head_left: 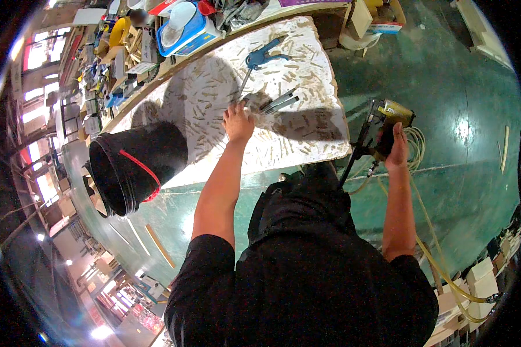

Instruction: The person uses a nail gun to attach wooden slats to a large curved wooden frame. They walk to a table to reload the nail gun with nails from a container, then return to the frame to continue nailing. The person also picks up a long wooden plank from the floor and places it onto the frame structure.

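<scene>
My right hand (397, 151) grips a yellow and black pneumatic nail gun (382, 130) off the table's right edge, with an air hose joined to it. My left hand (238, 122) rests on the white, brown-flecked tabletop (208, 147), fingers stretched out and partly in shadow. Just beyond its fingertips lies the thin nozzle of a blue air blow gun (263, 56). To the right of the hand, dark grey strips (282, 103), which look like nail strips, lie side by side on the table.
A black bucket (150, 156) with a red handle lies tipped at the table's left end. Boxes, a blue tub (188, 34) and loose parts crowd the far edge. A yellowish air hose (425, 243) runs down the right side over the green floor (446, 191).
</scene>
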The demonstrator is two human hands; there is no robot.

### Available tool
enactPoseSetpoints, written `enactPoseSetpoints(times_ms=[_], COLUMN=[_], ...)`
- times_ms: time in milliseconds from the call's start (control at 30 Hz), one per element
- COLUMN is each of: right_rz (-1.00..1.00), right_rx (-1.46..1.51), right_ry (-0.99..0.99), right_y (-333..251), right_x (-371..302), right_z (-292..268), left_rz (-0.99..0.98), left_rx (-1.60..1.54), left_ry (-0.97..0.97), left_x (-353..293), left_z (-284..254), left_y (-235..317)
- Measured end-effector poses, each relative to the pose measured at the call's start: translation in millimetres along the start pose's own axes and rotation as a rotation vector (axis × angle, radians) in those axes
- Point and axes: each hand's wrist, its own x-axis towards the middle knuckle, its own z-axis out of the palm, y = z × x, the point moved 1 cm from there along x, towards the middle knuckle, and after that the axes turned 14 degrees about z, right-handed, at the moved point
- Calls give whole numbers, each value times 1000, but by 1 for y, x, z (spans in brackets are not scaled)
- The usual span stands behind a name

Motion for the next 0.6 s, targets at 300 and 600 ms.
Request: enactPoseSetpoints(times_ms=[300, 600], right_rz=[131, 208], right_rx=[-123, -44], right_ry=[-346, -475], right_y=[-11, -8], right_x=[0, 33], right_z=[29, 108], left_rz=[-247, -615], left_rx=[-676, -1948], left_ry=[7, -71], left_x=[-68, -81], left_z=[14, -124], left_y=[-9, 120])
